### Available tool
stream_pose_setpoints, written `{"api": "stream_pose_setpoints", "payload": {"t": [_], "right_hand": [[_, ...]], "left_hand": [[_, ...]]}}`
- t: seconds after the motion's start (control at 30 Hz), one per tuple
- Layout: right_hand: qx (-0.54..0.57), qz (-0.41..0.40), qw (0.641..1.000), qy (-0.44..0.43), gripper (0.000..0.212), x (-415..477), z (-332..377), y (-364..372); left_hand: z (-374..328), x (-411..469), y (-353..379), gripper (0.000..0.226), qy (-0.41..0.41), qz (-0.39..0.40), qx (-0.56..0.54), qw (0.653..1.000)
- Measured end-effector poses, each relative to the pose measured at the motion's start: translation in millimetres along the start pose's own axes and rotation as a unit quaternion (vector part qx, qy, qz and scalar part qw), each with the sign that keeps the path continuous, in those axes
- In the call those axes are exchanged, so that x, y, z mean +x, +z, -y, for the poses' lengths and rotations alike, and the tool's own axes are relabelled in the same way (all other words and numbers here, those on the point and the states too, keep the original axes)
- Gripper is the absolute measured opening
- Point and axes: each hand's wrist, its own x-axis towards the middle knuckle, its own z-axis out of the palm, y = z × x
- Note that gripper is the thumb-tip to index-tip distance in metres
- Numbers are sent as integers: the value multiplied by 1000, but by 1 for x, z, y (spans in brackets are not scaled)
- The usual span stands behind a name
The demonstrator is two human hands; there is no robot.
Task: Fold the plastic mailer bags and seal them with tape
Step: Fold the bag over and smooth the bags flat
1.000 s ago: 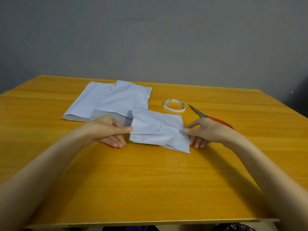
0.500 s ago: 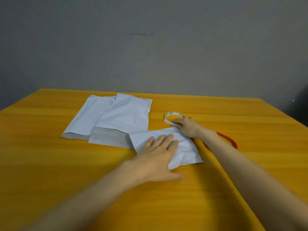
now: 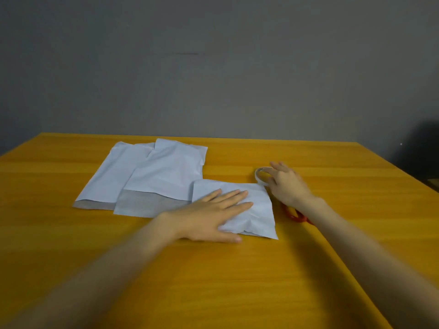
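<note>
Head view: yellow wooden bench (image 3: 213,286) seen from its near edge; grey wall (image 3: 213,67) stood behind the far edge.
left hand (image 3: 213,214): lay flat, fingers straight and slightly spread, pressing down on the folded mailer.
folded mailer (image 3: 260,210): white, creased, lying mid-bench, its left part under the palm.
right hand (image 3: 286,185): fingers curled over the tape roll, thumb at its near rim, holding it.
tape roll (image 3: 259,175): white, on the bench just beyond the folded mailer's far right corner.
scissors (image 3: 294,215): only red handles showed, beside the right wrist; blades hidden.
flat mailers (image 3: 164,172): two, overlapping, unfolded, toward the far left, grey flaps facing the near edge.
</note>
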Motion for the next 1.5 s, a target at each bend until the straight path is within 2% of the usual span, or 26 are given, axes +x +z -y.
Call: {"api": "stream_pose_setpoints", "payload": {"t": [0.03,0.07,0.13,0.27,0.37,0.4,0.47,0.57,0.7,0.77,0.87,1.0,1.13,1.27,1.43,1.5], "right_hand": [[58,-29,998,-26,40,-8,8,-5],[123,-26,991,-52,40,-17,18,-10],[192,42,975,-107,44,-35,42,-12],[180,159,961,-138,53,-53,60,4],[118,188,964,-144,54,-56,50,2],[71,171,971,-148,55,-56,45,0],[19,86,982,-165,55,-58,38,-8],[43,-20,978,-202,54,-67,41,-19],[-43,-25,961,-274,67,-86,69,-10],[-84,-32,956,-279,69,-91,88,4],[-72,-97,953,-276,49,-87,112,22],[-80,-179,935,-294,40,-80,122,25],[-119,-184,932,-287,36,-83,109,27],[-139,-202,931,-269,17,-92,93,22],[-113,-192,947,-230,46,-101,74,24],[-109,-180,954,-213,51,-103,71,24]], "left_hand": [[0,-1,-4,65,-10,-1,-51,999],[-1,-1,-7,60,-27,-13,-96,995],[-2,-1,-8,52,-53,-44,-101,992],[0,-3,4,55,-49,-31,10,998],[4,-8,2,63,-45,-27,30,998],[3,-11,-2,69,-45,-27,40,998],[7,-21,-4,78,-55,-41,68,995],[11,-40,8,80,-29,-145,140,979],[17,-58,22,57,-15,-206,194,959],[17,-58,24,52,-8,-244,200,949],[14,-55,29,41,-9,-303,194,933],[10,-55,32,50,-31,-334,178,925],[12,-53,33,43,-17,-347,188,919],[11,-54,32,51,-13,-342,179,922],[9,-54,32,55,-11,-342,166,925],[8,-55,32,56,-12,-340,159,927]]}}
